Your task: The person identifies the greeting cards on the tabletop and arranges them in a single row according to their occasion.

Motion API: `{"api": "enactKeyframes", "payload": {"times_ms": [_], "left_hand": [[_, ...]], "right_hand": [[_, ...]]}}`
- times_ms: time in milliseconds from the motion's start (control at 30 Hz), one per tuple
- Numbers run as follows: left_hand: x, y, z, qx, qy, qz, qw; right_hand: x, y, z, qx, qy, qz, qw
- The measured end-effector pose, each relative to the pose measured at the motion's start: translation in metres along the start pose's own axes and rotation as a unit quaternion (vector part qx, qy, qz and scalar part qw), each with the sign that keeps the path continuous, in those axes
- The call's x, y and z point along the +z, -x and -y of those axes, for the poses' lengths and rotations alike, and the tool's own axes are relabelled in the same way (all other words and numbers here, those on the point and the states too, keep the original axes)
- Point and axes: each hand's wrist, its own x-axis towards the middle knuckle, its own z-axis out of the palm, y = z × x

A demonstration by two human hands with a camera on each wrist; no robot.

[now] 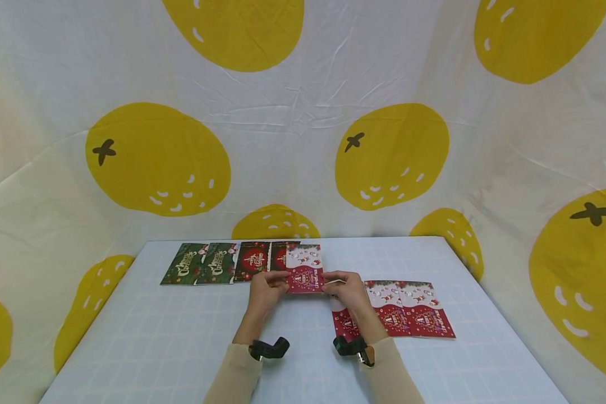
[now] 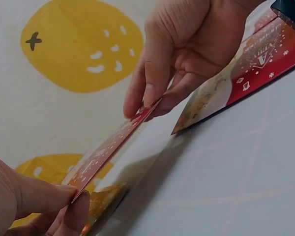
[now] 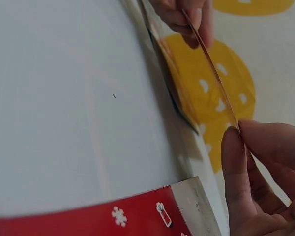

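Note:
My left hand (image 1: 265, 290) pinches the left edge of a red-and-white Christmas card (image 1: 304, 268), and my right hand (image 1: 348, 290) pinches its right edge. In the left wrist view the card is raised off the table and tilted, thumb and fingers at each side. It overlaps the right one of two dark red Christmas cards (image 1: 253, 261) in the head view. Further left lie two green Christmas cards (image 1: 186, 264). Several more red-and-white cards (image 1: 428, 310) lie overlapping in a row to the right, one partly hidden under my right hand and wrist.
A pale blue checked cloth covers the table (image 1: 146, 342). Behind it hangs a white curtain (image 1: 283, 151) with big yellow fruit prints. Black wrist cameras (image 1: 269, 348) are strapped to both wrists, below beige sleeves.

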Motion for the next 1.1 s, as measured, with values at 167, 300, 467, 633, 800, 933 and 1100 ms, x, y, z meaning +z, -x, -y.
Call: {"api": "enactKeyframes", "payload": {"times_ms": [167, 300, 467, 633, 800, 933, 1100], "left_hand": [[0.004, 0.001, 0.004, 0.011, -0.004, -0.007, 0.9999], [0.008, 0.001, 0.005, 0.029, -0.023, -0.008, 0.9993], [0.013, 0.001, 0.003, 0.034, -0.043, -0.011, 0.9984], [0.018, -0.001, 0.002, 0.031, -0.073, -0.013, 0.9968], [0.022, -0.007, -0.004, 0.053, -0.101, -0.007, 0.9935], [0.027, -0.019, -0.011, 0.069, -0.131, -0.006, 0.9889], [0.035, -0.036, -0.018, 0.076, -0.163, 0.009, 0.9836]], "right_hand": [[-0.002, 0.001, -0.001, 0.002, 0.019, -0.007, 0.9998], [-0.003, 0.0, -0.003, -0.009, 0.035, -0.019, 0.9992], [-0.006, -0.002, -0.001, -0.01, 0.047, -0.028, 0.9985], [-0.008, -0.005, 0.002, 0.003, 0.057, -0.029, 0.9979], [-0.011, -0.011, 0.01, -0.001, 0.085, -0.035, 0.9958], [-0.014, -0.018, 0.017, 0.0, 0.108, -0.043, 0.9932], [-0.017, -0.028, 0.02, 0.004, 0.13, -0.049, 0.9904]]}}
